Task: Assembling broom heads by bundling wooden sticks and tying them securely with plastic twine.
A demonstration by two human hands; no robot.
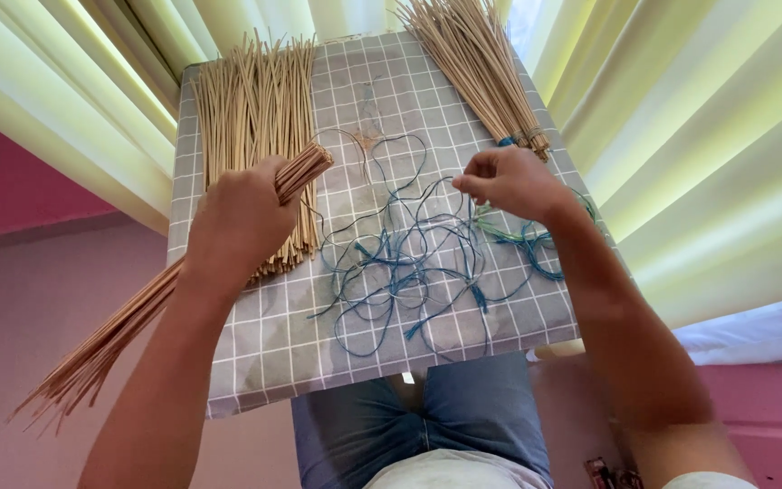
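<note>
My left hand (pixel 239 217) is shut on a bundle of thin tan sticks (pixel 101 349); the bundle's near end sticks out by my fingers and the rest fans down to the lower left, off the table. My right hand (pixel 509 181) pinches a thin blue string (pixel 409 163) over the table's right middle. A tangle of blue strings (pixel 400 272) lies spread on the grey checked cloth between my hands.
A small table with a grey checked cloth (pixel 273 362) carries a loose pile of tan sticks (pixel 255 100) at the back left and a tied bundle of sticks (pixel 481 63) at the back right. Pale curtains (pixel 708 136) hang around it. My knees in jeans (pixel 427 426) are below.
</note>
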